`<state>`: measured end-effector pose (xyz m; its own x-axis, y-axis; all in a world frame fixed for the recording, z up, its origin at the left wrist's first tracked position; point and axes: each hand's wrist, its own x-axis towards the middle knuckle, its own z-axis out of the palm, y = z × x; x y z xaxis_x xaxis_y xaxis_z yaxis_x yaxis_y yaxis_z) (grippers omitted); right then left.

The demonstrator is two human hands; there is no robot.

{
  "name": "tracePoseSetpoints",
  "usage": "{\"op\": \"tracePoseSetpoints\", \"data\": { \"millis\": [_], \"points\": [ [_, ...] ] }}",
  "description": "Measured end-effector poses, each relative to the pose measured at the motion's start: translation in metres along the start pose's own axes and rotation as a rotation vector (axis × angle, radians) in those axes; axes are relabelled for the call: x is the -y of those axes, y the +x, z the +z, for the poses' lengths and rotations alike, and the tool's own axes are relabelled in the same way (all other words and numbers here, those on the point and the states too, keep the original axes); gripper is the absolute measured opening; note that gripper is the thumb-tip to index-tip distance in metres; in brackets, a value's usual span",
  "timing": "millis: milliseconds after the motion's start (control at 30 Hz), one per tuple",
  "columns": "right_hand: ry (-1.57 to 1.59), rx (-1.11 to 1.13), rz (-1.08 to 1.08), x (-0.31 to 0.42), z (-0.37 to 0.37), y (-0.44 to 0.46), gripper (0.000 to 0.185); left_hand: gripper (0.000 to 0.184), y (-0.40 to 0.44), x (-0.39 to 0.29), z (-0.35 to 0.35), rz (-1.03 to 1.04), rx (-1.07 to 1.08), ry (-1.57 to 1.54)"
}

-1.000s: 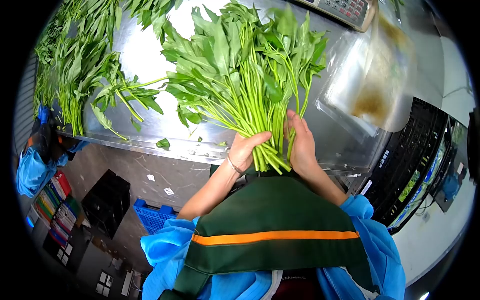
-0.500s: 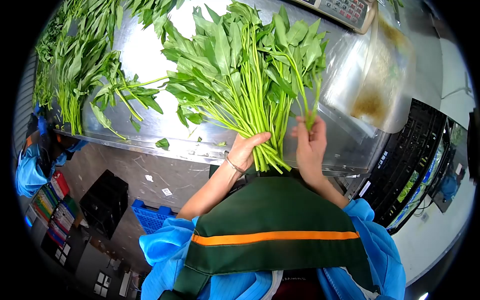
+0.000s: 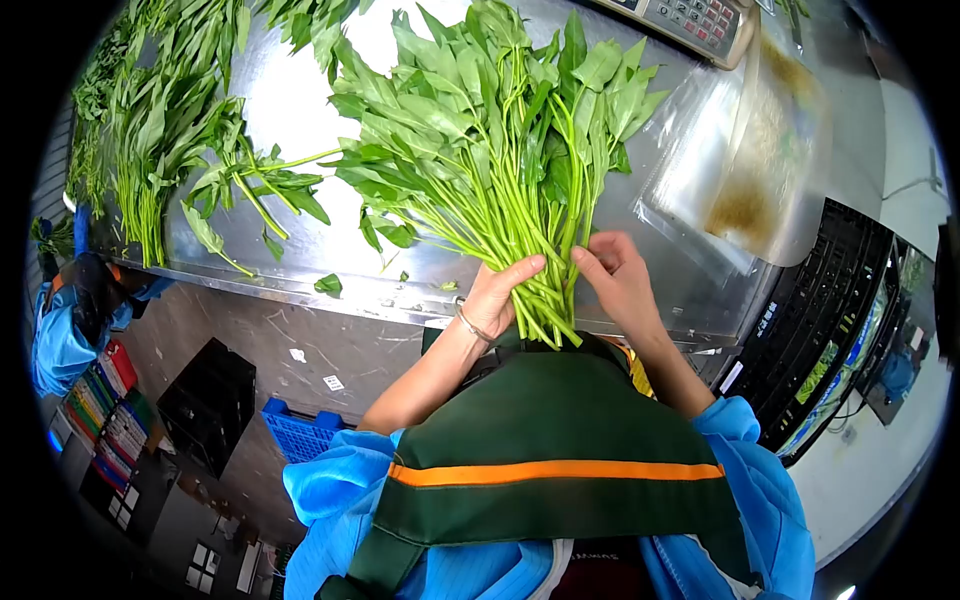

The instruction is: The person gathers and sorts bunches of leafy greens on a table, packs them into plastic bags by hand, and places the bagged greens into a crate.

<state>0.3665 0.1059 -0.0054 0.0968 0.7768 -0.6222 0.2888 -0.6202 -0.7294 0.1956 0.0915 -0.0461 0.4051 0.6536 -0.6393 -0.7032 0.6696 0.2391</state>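
A big bunch of leafy greens that look like water spinach is held above the near edge of the metal table. Its leaves fan away from me and its cut stems point toward my apron. My left hand, with a bangle at the wrist, wraps round the stems from the left, thumb across the front. At the bunch's right edge, my right hand has its thumb against the outer stems and its fingers curled; the fingertips are partly hidden.
More greens lie on the metal table at the left, with loose sprigs nearby. Clear plastic bags and a scale stand to the right, beside a black keyboard. Another person's blue sleeve shows far left.
My right hand has moved slightly left to the bunch's edge. The sprig it held apart now sits against the other stems. My left hand keeps its grip.
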Motion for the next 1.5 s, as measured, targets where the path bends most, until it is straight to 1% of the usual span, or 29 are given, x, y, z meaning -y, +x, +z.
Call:
{"op": "tracePoseSetpoints", "data": {
  "millis": [100, 200, 233, 333, 367, 433, 467, 500, 533, 600, 633, 733, 767, 867, 900, 967, 1067, 1100, 1200, 1333, 1367, 1433, 1467, 1500],
  "points": [
    [0.253, -0.021, 0.065, 0.01, 0.008, -0.01, 0.022, 0.039, 0.0, -0.001, 0.0, 0.022, 0.001, 0.012],
    [0.285, -0.151, -0.144, 0.008, 0.018, -0.012, 0.015, 0.04, 0.0, 0.001, -0.004, 0.025, 0.012, -0.009],
    [0.131, -0.159, -0.188, 0.003, 0.014, -0.009, 0.015, 0.04, 0.0, 0.001, -0.004, 0.031, 0.02, -0.023],
    [0.324, -0.235, -0.207, 0.003, 0.02, 0.004, 0.015, 0.042, 0.0, 0.001, -0.006, 0.018, 0.026, -0.03],
    [0.302, -0.184, -0.078, 0.0, 0.019, 0.01, 0.024, 0.042, 0.0, 0.001, -0.005, 0.018, 0.031, -0.027],
    [0.626, -0.104, 0.153, 0.001, 0.025, 0.01, 0.034, 0.043, 0.0, -0.001, -0.003, 0.018, 0.037, -0.021],
    [0.786, -0.063, 0.273, 0.004, 0.028, 0.009, 0.039, 0.044, -0.001, -0.002, -0.002, -0.003, 0.072, -0.02],
    [0.759, 0.005, 0.347, 0.003, 0.027, 0.008, 0.059, 0.044, 0.0, -0.004, -0.001, -0.023, 0.108, -0.019],
    [0.711, 0.008, 0.342, 0.003, 0.028, 0.009, 0.063, 0.045, 0.0, -0.005, -0.001, -0.042, 0.143, -0.018],
    [0.619, 0.016, 0.328, 0.002, 0.033, 0.012, 0.072, 0.046, -0.001, -0.003, -0.001, -0.009, 0.077, -0.042],
    [0.572, 0.032, 0.319, 0.0, 0.034, 0.014, 0.083, 0.047, -0.001, -0.001, -0.001, 0.008, 0.045, -0.051],
    [0.533, 0.043, 0.318, 0.009, 0.033, 0.015, 0.085, 0.052, 0.004, 0.007, -0.014, -0.017, 0.002, -0.192],
    [0.51, 0.046, 0.314, 0.009, 0.031, 0.016, 0.078, 0.051, 0.004, 0.007, -0.01, 0.012, -0.055, -0.149],
    [0.675, 0.367, 0.343, 0.006, 0.024, 0.027, 0.068, 0.045, 0.007, 0.006, -0.005, -0.003, -0.166, -0.045],
    [0.701, 0.383, 0.362, 0.007, 0.025, 0.029, 0.064, 0.038, 0.007, 0.004, -0.001, 0.006, -0.201, -0.02],
    [0.749, 0.417, 0.396, 0.009, 0.026, 0.034, 0.057, 0.036, 0.004, -0.003, 0.006, -0.009, -0.179, -0.004],
    [0.686, 0.392, 0.26, 0.015, 0.028, 0.029, 0.054, 0.037, -0.002, -0.008, 0.012, -0.022, -0.156, -0.019],
    [0.745, 0.378, 0.24, 0.02, 0.03, 0.027, 0.051, 0.037, -0.002, -0.008, 0.012, -0.015, -0.145, -0.026],
    [0.762, 0.339, 0.121, 0.013, 0.035, 0.034, 0.05, 0.041, -0.005, -0.011, 0.011, -0.026, -0.111, -0.01],
    [0.776, 0.117, -0.057, 0.009, 0.037, 0.044, 0.06, 0.045, -0.008, -0.015, 0.01, -0.043, -0.042, 0.012],
    [0.815, 0.138, -0.034, 0.017, 0.034, 0.044, 0.064, 0.045, -0.009, -0.017, 0.012, -0.042, -0.038, 0.003],
    [0.719, 0.076, 0.032, 0.019, 0.032, 0.049, 0.062, 0.047, -0.007, -0.016, 0.008, -0.056, -0.033, -0.031],
    [0.671, 0.043, 0.064, 0.019, 0.03, 0.053, 0.062, 0.045, -0.008, -0.019, 0.012, -0.057, -0.055, -0.057],
    [0.629, 0.076, 0.118, 0.016, 0.022, 0.059, 0.06, 0.042, -0.009, -0.023, 0.02, -0.058, -0.077, -0.083]
  ]
}}
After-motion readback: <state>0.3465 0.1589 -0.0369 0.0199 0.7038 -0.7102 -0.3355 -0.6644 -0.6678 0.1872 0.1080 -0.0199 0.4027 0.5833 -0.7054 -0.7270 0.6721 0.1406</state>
